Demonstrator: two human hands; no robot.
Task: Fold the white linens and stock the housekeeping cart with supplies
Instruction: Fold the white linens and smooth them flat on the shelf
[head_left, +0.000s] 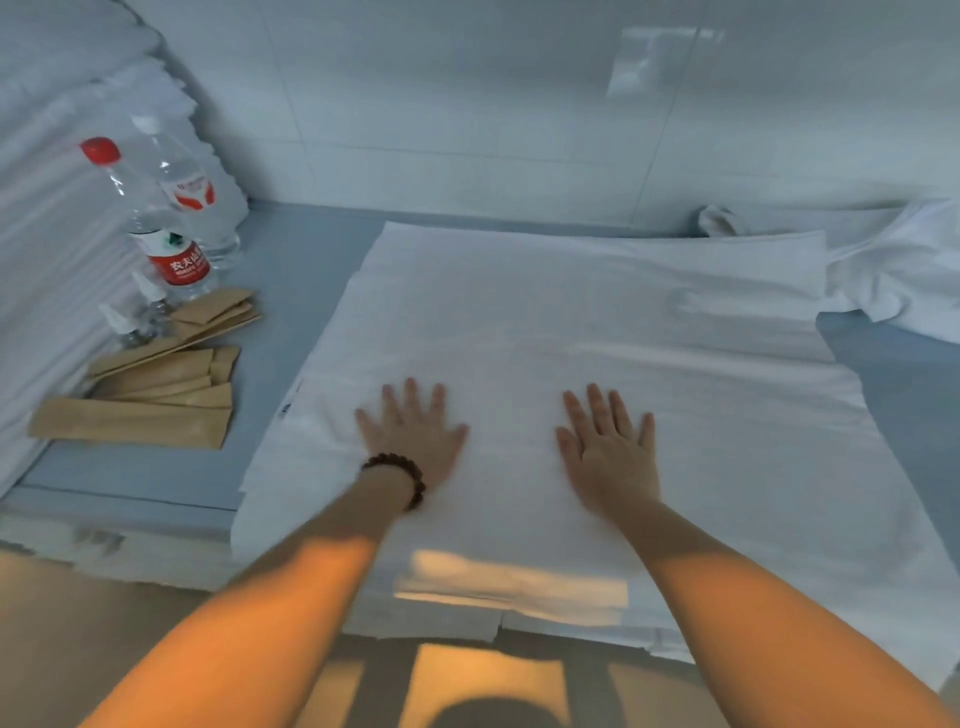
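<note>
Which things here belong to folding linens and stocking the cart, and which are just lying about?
Job: spread white linen under left hand and right hand; folded linen stack; crumpled linen; two water bottles; brown paper packets; small bottles.
Not the job: bead bracelet; tiled wall.

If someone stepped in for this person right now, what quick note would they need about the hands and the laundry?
Left hand: open, flat on the white linen. Right hand: open, flat on it too.
The linen lies spread on the counter, its near edge hanging over the front.
Done: folded linens stacked at far left. Beside them stand a red-capped water bottle and a second water bottle, with brown paper packets.
Left: fold this linen, then the crumpled linen at right; stock the cart, not in view.
</note>
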